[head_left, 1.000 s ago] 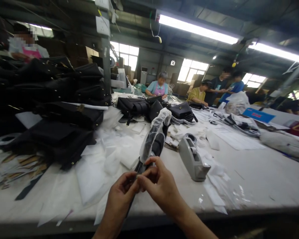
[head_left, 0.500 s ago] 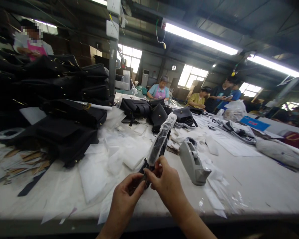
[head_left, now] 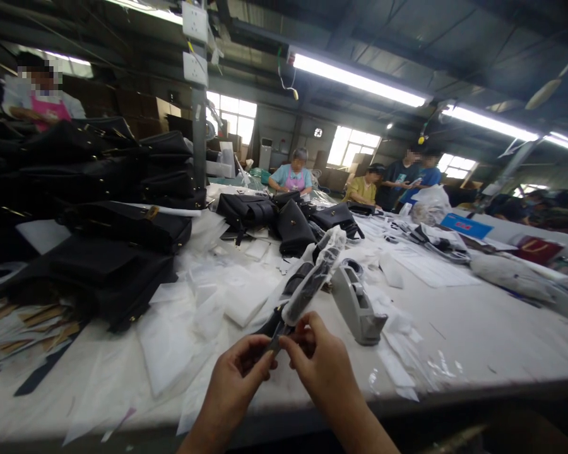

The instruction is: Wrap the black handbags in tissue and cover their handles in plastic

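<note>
Before me a black strap (head_left: 307, 287), partly wrapped in clear, crinkled film, slants up and away from my hands. Its near end is pinched between the thumb and fingers of my left hand (head_left: 236, 381). Close beside it, my right hand (head_left: 325, 360) is closed on the same end, just under the wrapped part. A second dark stretch of strap lies behind the wrapped one. What the inner fingers touch is hidden. To the right of the strap stands a grey tape dispenser (head_left: 357, 309).
Black bags (head_left: 108, 258) are piled at the left. More black bags (head_left: 293, 227) lie beyond the strap. White plastic sheets (head_left: 170, 340) cover the table's middle left. Card scraps (head_left: 28, 331) lie at the left edge. Co-workers (head_left: 293, 173) are farther back, and a blue box (head_left: 466, 225) is at right.
My view has swung a little to the right. The strap has tilted farther right and turned, showing a second dark length behind it. Both hands keep their pinch at its near end.
</note>
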Motion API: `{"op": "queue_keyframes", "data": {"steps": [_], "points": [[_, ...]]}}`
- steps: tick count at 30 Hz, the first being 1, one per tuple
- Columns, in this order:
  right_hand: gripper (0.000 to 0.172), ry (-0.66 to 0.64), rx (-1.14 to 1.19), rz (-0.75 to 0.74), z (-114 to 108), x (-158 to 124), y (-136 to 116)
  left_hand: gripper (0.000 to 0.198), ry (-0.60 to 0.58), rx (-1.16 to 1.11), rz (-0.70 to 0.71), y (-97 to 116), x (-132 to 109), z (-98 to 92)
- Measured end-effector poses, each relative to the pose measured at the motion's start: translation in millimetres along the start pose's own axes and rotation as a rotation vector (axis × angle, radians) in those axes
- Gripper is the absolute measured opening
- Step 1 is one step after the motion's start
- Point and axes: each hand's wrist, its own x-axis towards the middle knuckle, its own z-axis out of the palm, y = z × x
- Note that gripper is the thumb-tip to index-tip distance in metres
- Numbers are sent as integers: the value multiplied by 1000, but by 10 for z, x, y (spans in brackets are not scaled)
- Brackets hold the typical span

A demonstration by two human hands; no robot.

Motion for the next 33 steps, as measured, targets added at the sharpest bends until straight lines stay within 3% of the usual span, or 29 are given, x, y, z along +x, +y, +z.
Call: {"op": "queue_keyframes", "data": {"steps": [4, 11, 15, 20, 23, 28, 33], "points": [[20, 57, -76, -60, -26, -24, 67, 40, 9, 22, -10, 26, -20, 33], [23, 70, 90, 22, -27, -63, 221, 43, -18, 58, -38, 63, -36, 57], [26, -27, 248, 98, 2, -79, 308, 42, -21, 58, -53, 75, -24, 38], [37, -217, 639, 190, 66, -43, 464, 39, -15, 17, -45, 126, -31, 10], [37, -258, 672, 213, 58, -15, 510, 37, -9, -22, -71, 173, -34, -2], [36, -190, 561, 229, 36, -7, 485, 35, -17, -21, -132, 241, -42, -8], [40, -72, 633, 318, 219, -46, 502, 38, -65, -95, -274, 209, -82, 9]]}}
